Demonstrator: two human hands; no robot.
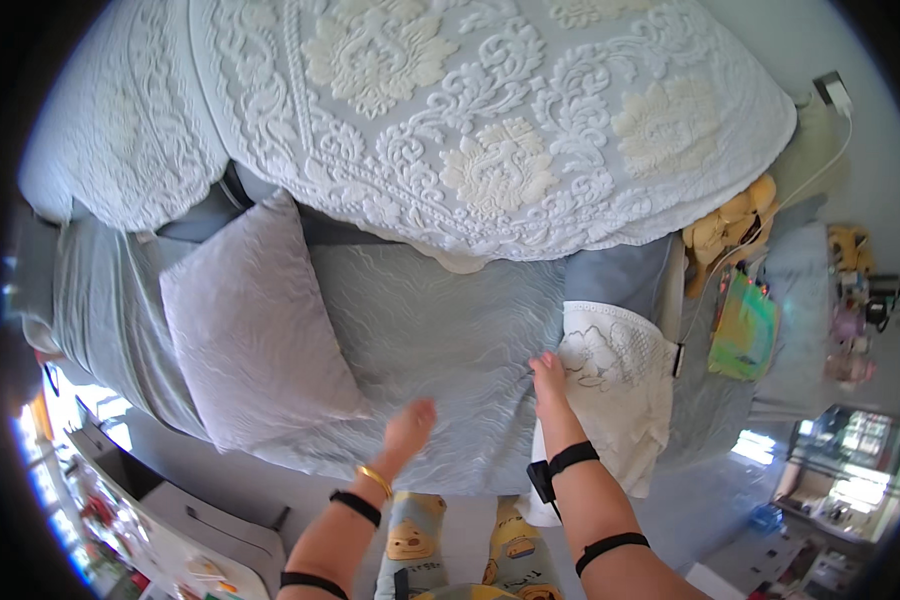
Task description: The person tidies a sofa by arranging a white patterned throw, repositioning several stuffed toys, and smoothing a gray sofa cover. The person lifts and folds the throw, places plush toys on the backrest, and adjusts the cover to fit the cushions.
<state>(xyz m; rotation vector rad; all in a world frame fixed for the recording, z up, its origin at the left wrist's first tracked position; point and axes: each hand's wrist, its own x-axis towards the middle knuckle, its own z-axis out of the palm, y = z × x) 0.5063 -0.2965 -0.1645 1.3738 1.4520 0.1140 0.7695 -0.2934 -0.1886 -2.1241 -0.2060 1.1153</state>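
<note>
Before me is a sofa seat under a grey wavy-patterned cover (439, 322). My left hand (411, 429), blurred with its fingers curled out of sight, is over the front part of this cover. No object shows in it. My right hand (549, 379) is at the left edge of a white lace-trimmed cloth (619, 390), which drapes over the sofa's right end. Whether its fingers pinch the cloth or the grey cover is hidden. Left of my hands, a mauve-grey cushion (259, 337) lies tilted on the seat.
A cream-and-white quilted floral throw (495, 112) covers the sofa back. A plush toy (731, 217) and an iridescent bag (744, 326) are at the right, where a white charging cable (802, 195) runs down from the wall. A white table (195, 562) stands lower left.
</note>
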